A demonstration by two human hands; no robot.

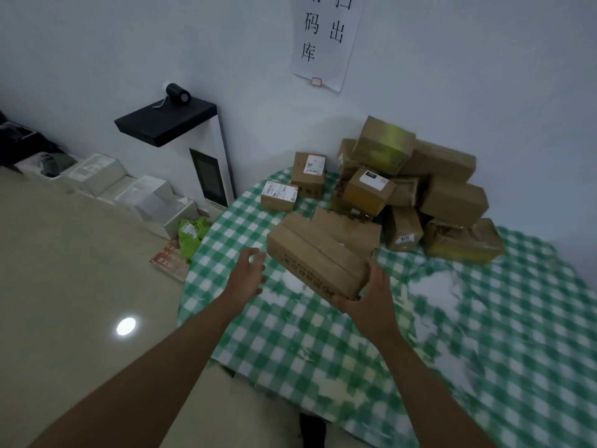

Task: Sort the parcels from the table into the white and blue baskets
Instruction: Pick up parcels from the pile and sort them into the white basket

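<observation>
My right hand [371, 294] grips the near right corner of a long brown cardboard parcel [315, 257] and holds it tilted above the table with the green-and-white checked cloth [420, 334]. My left hand [250, 270] hovers just left of the parcel's other end, fingers loosely spread, touching nothing. A heap of several brown parcels [416, 189] lies at the far side of the table against the wall. Two small labelled boxes [279, 196] [308, 173] sit to its left. No white or blue basket is in view.
A white machine with a black top and a dark screen [206, 169] stands against the wall left of the table. White boxes [142, 195] line the floor along the wall. A green bag [192, 232] and a red-printed flat box [171, 258] lie on the floor by the table's edge.
</observation>
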